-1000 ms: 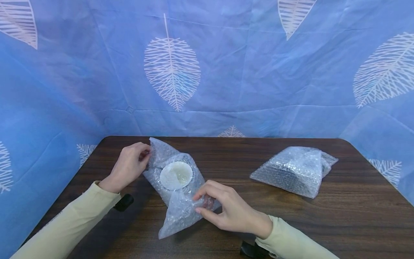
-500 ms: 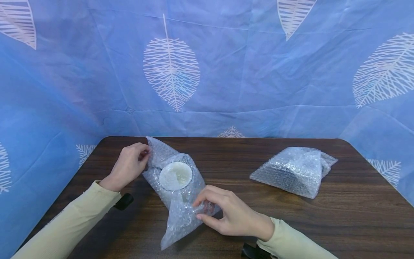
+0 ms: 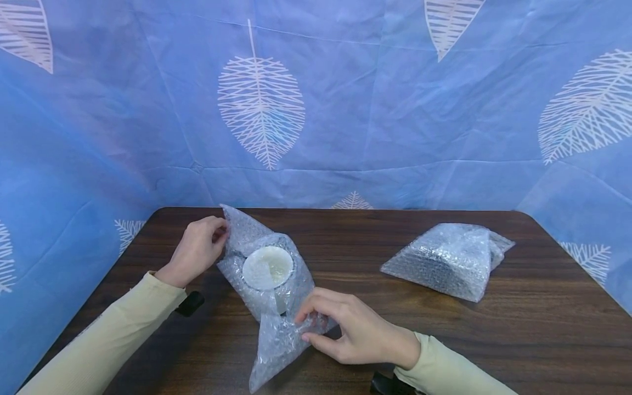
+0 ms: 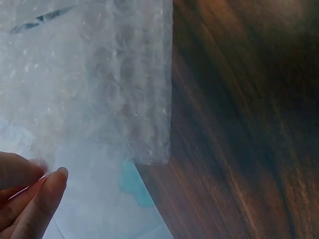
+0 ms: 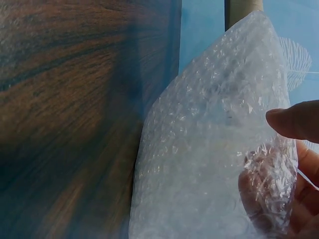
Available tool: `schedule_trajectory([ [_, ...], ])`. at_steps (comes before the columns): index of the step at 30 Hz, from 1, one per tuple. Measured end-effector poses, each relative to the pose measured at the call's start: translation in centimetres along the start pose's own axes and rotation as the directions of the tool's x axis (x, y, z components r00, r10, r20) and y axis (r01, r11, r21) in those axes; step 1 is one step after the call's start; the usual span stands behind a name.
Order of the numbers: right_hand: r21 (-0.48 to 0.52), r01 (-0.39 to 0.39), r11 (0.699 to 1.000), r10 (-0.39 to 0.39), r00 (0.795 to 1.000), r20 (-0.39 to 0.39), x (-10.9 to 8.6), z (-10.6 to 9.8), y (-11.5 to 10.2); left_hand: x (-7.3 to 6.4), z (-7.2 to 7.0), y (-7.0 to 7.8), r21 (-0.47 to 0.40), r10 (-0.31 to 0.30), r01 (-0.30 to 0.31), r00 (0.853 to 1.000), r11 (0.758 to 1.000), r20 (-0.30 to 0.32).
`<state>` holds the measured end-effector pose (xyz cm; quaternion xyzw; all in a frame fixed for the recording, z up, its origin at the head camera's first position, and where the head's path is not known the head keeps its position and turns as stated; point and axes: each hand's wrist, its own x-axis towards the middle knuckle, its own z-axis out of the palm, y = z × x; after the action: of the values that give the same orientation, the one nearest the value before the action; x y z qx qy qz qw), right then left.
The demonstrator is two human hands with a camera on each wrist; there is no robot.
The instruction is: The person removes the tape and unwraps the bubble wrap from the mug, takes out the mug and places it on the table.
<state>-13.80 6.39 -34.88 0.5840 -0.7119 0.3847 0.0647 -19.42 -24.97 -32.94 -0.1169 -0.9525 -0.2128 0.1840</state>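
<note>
A round, pale, cup-like vessel stands upright on the table, its rim uppermost and partly covered by film. Around it lies a sheet of bubble wrap, with one corner rising at the back and another sticking out towards the front. My left hand pinches the sheet's back left edge between thumb and fingers; the left wrist view shows the fingertips on the film. At the front right, my right hand pinches the front flap, some fingers showing through the clear film in the right wrist view.
A second bubble-wrapped bundle lies at the right of the dark wooden table; its contents are hidden. A blue cloth with white leaf prints hangs behind the table and along its sides.
My right hand has moved slightly towards the front, drawing the front flap down and away from the vessel, so more of its side shows. The left hand stays nearly still.
</note>
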Motion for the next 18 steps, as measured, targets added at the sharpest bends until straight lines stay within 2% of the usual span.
schedule_trajectory([
  [12,0.008,-0.012,1.0,0.012,0.999,0.04,-0.28,-0.03,-0.16,0.43,0.64,-0.35,0.025,0.001,-0.001,1.0,1.0,-0.014],
  [18,0.022,-0.05,0.999,0.048,0.997,0.068,-0.41,-0.11,-0.33,0.57,0.68,-0.36,0.027,-0.008,0.008,1.0,1.0,-0.007],
])
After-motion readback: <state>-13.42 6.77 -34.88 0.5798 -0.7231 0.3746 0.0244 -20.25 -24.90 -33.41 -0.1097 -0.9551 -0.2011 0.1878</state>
